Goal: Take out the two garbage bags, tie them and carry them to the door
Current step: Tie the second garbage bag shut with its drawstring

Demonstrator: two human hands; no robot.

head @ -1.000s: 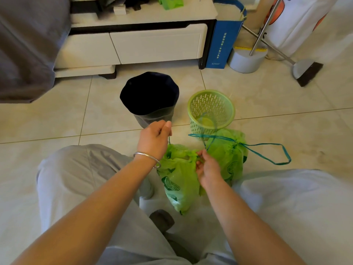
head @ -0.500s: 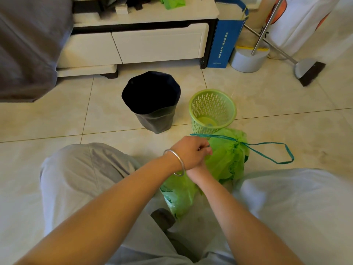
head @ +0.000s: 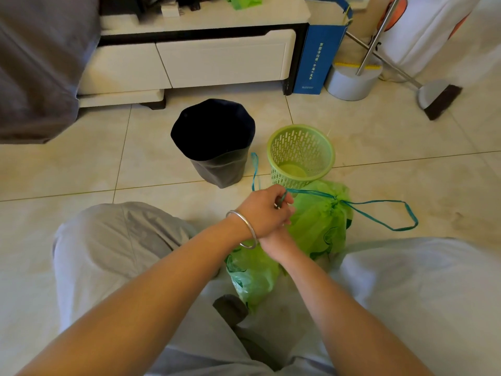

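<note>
A white cabinet (head: 217,59) stands at the back, a blue paper bag (head: 314,58) against its right end. Beside that sits a white round base (head: 352,82) with a metal pole (head: 376,33). A broom head (head: 439,100) lies right. Grey fabric (head: 40,63) hangs left.

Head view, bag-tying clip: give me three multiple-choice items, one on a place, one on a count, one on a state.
1. Where is the green basket?
A) right of the black-lined bin
B) on the cabinet
C) behind the broom

2. How many green garbage bags lie on the floor?
A) one
B) two
C) four

3. The farther bag is:
A) wide open
B) cinched shut by its drawstring
C) inside the basket

Answers: 1 A, they stand side by side; 2 B, a nearer bag lies beside it; 3 B, its mouth is puckered.
</note>
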